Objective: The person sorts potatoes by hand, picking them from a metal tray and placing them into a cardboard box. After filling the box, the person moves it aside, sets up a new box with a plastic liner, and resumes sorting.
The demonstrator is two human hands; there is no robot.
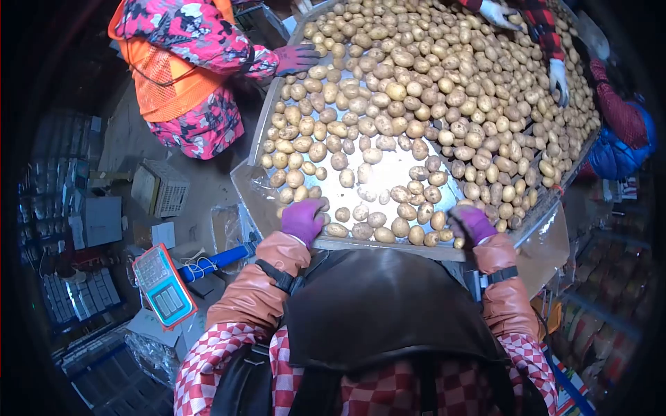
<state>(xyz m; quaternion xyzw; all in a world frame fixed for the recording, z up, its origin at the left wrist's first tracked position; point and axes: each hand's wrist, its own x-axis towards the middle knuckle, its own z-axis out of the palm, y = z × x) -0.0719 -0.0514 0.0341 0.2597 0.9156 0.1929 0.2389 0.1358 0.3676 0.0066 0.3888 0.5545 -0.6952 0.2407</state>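
Observation:
Potatoes point(479, 104) cover much of a metal sorting table point(378, 170), densely at the back and right, more thinly near me. My left hand point(304, 220), in a purple glove, rests at the table's near left edge beside several potatoes. Its fingers are curled together, and what they hold, if anything, is hidden. At the near right, my right hand point(473, 223), also purple-gloved, is by the edge with its dark fingertips bent toward the potatoes. Whether it grips one cannot be made out.
At the left, a person in an orange vest point(173, 83) rests a gloved hand on the table. Other people's gloved hands point(559, 80) reach in from the right. A scale point(164, 286) stands at lower left, below a plastic crate point(170, 188).

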